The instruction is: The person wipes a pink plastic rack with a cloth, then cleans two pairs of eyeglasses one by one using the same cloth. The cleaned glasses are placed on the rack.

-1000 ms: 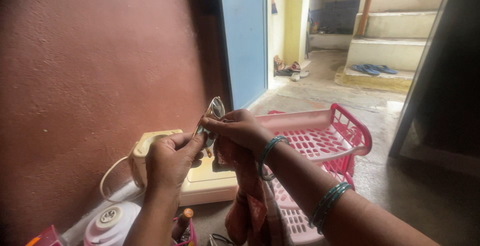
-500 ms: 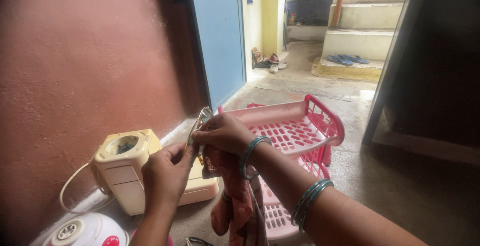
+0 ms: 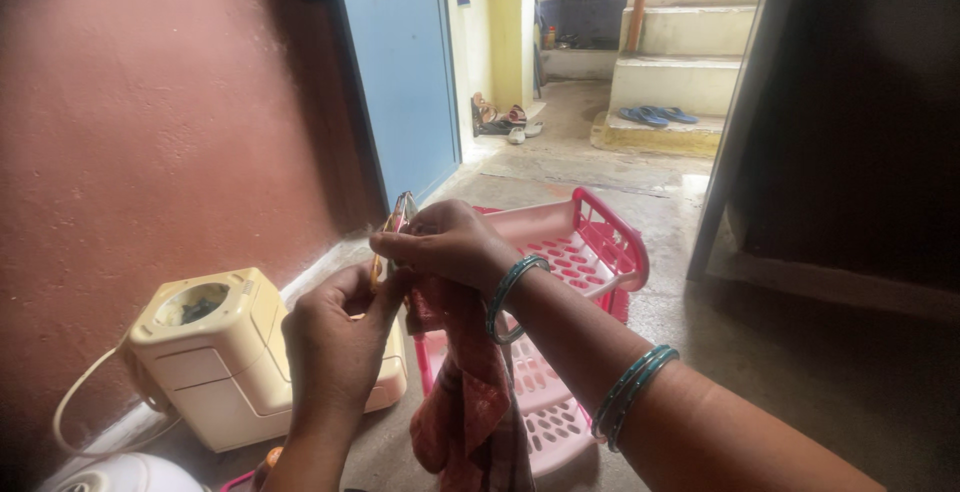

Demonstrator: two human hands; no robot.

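A pink plastic rack (image 3: 590, 242) with a slotted shelf is standing on the concrete floor (image 3: 800, 352) just behind the hands, and part of it is lying hidden behind the right forearm and the hanging cloth. To the left, a cream-coloured appliance base (image 3: 215, 352) with a round opening on top is sitting against the reddish wall (image 3: 150, 132), its pale cord (image 3: 75, 402) looping down beside it. A white rounded lid (image 3: 120, 474) is showing at the bottom left corner. Farther back, a blue door (image 3: 395, 62) is standing open, sandals (image 3: 500, 117) are lying by the yellow doorway, and blue slippers (image 3: 655, 114) are resting on the lowest step of the stairs (image 3: 690, 42).

The pair of eyeglasses (image 3: 398, 222) is being held up in front of the person, above the rack and the appliance, edge-on to the camera, so only a thin rim and lens are showing. The left hand (image 3: 335, 337) is reaching up from below, its fingers closed around the lower part of the glasses. The right hand (image 3: 445, 244) is coming across from the right, wrist bent, fingers pinched on the frame with a reddish patterned cloth (image 3: 470, 402) gripped beneath the palm and hanging down. Green bangles (image 3: 510, 297) are sitting on the right wrist and further up the forearm.
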